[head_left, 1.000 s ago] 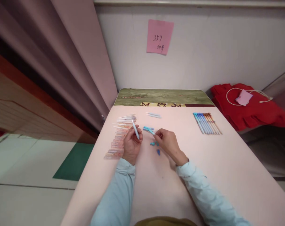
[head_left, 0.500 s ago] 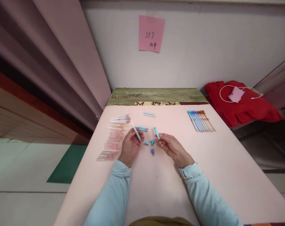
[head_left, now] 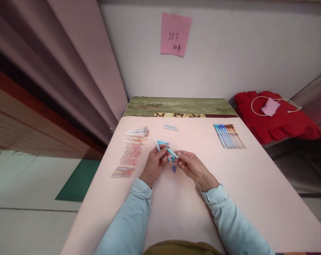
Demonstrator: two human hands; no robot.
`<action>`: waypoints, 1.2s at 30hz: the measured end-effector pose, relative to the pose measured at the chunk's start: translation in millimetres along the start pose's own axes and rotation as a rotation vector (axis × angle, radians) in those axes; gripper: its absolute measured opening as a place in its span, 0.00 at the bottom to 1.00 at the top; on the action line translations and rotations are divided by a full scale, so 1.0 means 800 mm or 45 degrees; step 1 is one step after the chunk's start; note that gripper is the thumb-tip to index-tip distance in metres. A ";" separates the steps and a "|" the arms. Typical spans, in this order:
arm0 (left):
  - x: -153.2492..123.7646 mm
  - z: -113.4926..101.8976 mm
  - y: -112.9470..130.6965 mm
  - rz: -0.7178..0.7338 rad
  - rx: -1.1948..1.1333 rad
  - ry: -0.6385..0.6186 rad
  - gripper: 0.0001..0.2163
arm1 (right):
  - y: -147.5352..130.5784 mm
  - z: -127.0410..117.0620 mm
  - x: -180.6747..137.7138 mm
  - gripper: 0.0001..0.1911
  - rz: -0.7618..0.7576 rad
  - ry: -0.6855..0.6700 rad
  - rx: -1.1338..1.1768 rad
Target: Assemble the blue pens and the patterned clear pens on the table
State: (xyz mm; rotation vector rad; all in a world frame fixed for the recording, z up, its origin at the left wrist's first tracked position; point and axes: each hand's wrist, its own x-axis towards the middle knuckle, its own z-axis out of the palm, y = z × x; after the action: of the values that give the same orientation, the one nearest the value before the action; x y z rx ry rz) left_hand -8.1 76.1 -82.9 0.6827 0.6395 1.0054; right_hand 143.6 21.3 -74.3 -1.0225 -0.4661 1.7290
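Blue pen pc (head_left: 172,152) btwn L grip (head_left: 153,165), R grip (head_left: 194,168).

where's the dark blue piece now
In the head view, the dark blue piece lies on the table between left hand and right hand, nearer the wearer than the small turquoise pieces.

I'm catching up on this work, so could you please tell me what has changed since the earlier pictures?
The right hand has lifted the bright blue piece from beside the blue parts, then moved it left to the left hand; it slants between the hands. The left hand still holds the pale barrel. The row of pens and the two barrels farther back lie as before.
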 end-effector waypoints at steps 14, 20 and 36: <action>0.002 -0.003 -0.002 -0.068 0.001 -0.023 0.12 | -0.002 -0.008 0.005 0.12 -0.349 0.163 0.011; 0.002 -0.002 0.001 -0.081 -0.006 -0.009 0.11 | -0.010 -0.009 0.000 0.09 -0.110 -0.041 0.318; 0.002 -0.002 -0.001 -0.057 0.008 -0.030 0.14 | -0.006 0.003 0.002 0.10 -0.423 0.191 -0.078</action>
State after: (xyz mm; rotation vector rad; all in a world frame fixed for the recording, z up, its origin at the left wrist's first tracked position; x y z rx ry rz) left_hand -8.2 77.3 -84.2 0.6817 0.6353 0.9529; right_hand 144.2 25.3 -70.3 -1.0447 -0.5610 1.3409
